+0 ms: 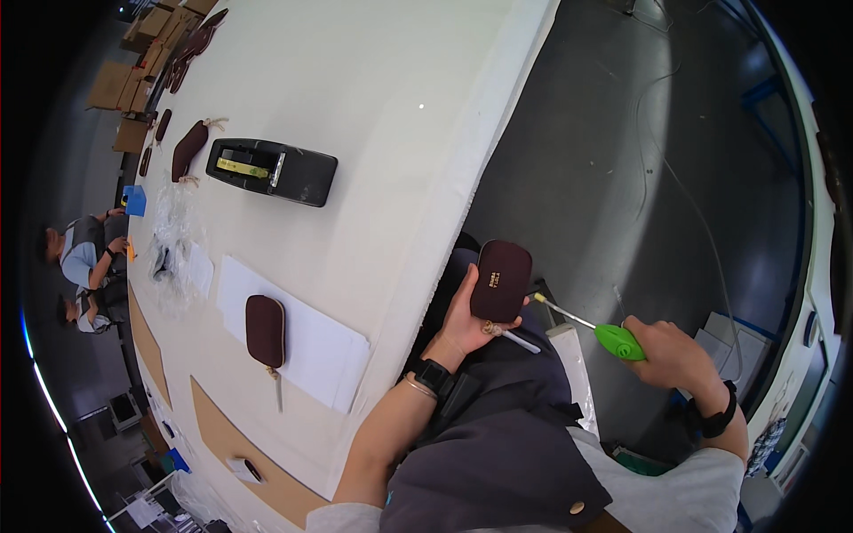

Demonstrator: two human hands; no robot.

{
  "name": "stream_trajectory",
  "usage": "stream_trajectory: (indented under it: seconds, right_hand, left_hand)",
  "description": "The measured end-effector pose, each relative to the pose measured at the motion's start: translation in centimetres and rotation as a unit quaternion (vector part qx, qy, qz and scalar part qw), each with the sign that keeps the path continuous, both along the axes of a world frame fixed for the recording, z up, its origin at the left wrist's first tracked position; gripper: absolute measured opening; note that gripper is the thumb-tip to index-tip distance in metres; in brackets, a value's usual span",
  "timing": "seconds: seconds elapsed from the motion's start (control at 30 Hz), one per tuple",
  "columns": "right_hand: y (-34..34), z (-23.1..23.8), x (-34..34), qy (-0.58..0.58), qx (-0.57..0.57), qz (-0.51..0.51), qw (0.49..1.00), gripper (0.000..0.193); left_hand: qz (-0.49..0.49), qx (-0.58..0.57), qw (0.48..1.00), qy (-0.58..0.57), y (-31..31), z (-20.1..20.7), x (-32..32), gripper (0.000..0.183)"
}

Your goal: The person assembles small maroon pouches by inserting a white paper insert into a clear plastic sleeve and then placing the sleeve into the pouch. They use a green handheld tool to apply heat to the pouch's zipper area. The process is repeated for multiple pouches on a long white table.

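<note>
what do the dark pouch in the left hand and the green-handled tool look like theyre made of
Pouch in the left hand: probably leather or imitation leather, dark brown with a smooth, matte face and rounded corners. Tool in the right hand: glossy bright green handle, likely plastic, with a thin silvery shaft that looks metal.

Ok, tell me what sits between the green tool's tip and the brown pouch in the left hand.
Nothing visible. The green-handled tool in the right hand points its tip at the dark brown pouch held by the left hand, open air between.
</note>
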State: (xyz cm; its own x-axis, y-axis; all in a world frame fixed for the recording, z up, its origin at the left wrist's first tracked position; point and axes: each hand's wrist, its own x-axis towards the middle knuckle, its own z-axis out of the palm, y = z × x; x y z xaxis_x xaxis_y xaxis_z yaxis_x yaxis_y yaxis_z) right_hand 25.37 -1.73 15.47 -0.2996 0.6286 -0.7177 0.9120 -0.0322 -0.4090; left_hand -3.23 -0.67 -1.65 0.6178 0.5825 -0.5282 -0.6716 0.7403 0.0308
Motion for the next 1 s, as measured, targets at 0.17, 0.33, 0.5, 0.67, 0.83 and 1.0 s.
stream_trajectory:
  seconds: [0.17, 0.33, 0.5, 0.67, 0.83, 1.0]
  right_hand:
    - [-0.3, -0.7, -0.6, 0.036, 0.018, 0.015, 0.999, 0.025]
    - [-0.3, -0.7, -2.1, 0.050, -0.001, 0.046, 0.998, 0.023]
    - [0.7, -0.3, -1.5, 0.017, 0.009, -0.005, 1.000, 0.022]
    - [0.2, -1.9, 1.1, 0.003, 0.021, 0.001, 1.000, 0.024]
    - [0.6, -0.2, -0.4, 0.027, 0.052, -0.039, 0.998, 0.026]
    - [0.7, -2.3, 0.0, 0.273, -0.013, -0.214, 0.938, 0.034]
  left_hand:
    - [-0.003, 0.023, 1.000, -0.001, -0.4, -0.9, -0.3, 0.068]
    - [-0.006, 0.007, 0.999, 0.030, -0.5, -0.6, -0.3, 0.068]
    - [-0.011, 0.027, 1.000, 0.010, -0.5, -0.7, -0.3, 0.068]
    - [-0.010, 0.012, 1.000, -0.002, -0.3, -0.6, 0.5, 0.068]
    - [0.002, 0.019, 0.999, -0.032, -1.2, -1.5, 0.5, 0.061]
    - [-0.087, 0.038, 0.995, -0.017, -0.5, 6.3, 1.8, 0.054]
